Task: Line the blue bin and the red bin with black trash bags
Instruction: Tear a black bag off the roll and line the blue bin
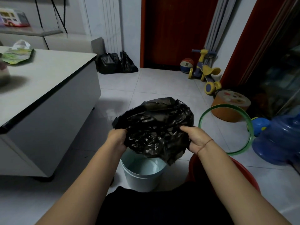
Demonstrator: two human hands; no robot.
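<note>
A crumpled black trash bag (pixel 154 125) is spread in the air above the pale blue bin (pixel 142 174), which stands unlined on the floor tiles. My left hand (pixel 117 138) grips the bag's left edge. My right hand (pixel 197 138) grips its right edge, thumb on top. The bag's lower corner hangs just over the blue bin's rim. The red bin (pixel 248 174) sits to the right, mostly hidden under my right forearm.
A white low table (pixel 48 82) stands at left. A green hoop (pixel 227 129), blue water jug (pixel 280 140), orange stool (pixel 230 106) and toy trike (pixel 206 70) crowd the right. Two filled black bags (pixel 116 62) lean by the far wall.
</note>
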